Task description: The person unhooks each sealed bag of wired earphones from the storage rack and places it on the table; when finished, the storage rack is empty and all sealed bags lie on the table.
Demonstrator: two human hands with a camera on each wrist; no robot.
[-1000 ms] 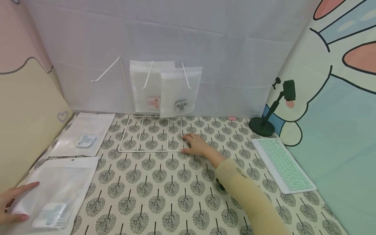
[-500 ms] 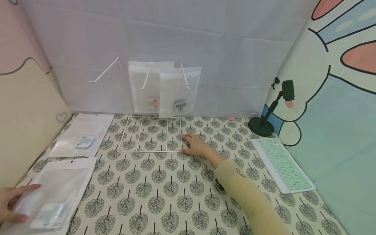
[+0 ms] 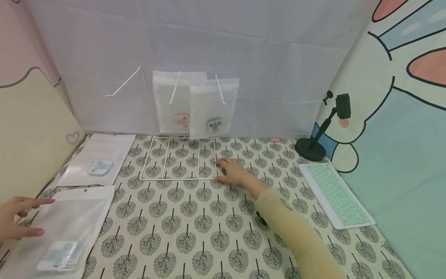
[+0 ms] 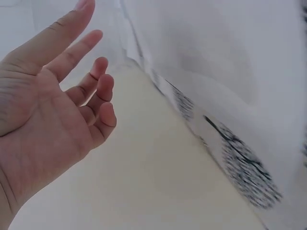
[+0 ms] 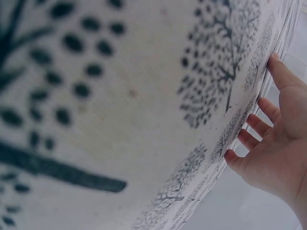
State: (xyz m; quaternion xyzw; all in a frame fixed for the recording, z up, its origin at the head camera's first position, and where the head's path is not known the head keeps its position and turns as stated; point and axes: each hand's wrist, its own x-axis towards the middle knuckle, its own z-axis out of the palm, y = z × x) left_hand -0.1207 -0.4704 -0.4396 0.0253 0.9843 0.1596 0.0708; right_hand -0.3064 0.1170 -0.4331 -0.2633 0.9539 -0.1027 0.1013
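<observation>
My left hand (image 3: 21,217) is over the left part of a white translucent pouch (image 3: 78,215) lying at the near left, which contains a flat case with pale blue earphones. Its thumb and index finger are spread apart, and the left wrist view shows nothing in the loosely bent fingers (image 4: 100,67). With fingertips down on the cloth, my right hand (image 3: 234,172) touches the front right corner of a white wire rack (image 3: 174,179). Two pouches hang on the rack's hooks, a rear one (image 3: 167,93) with pink earphones and a front one (image 3: 209,106) with dark earphones.
Another pouch (image 3: 95,155) with blue earphones lies behind the near one. The rack's left hook (image 3: 123,82) carries nothing. A mint keyboard (image 3: 336,195) and a black phone stand (image 3: 311,149) stand at the right. A small pink piece (image 3: 275,140) lies at the back.
My left hand has shifted up and slightly right over the near pouch, with its thumb and index finger further apart. The right hand has stayed at the rack's corner.
</observation>
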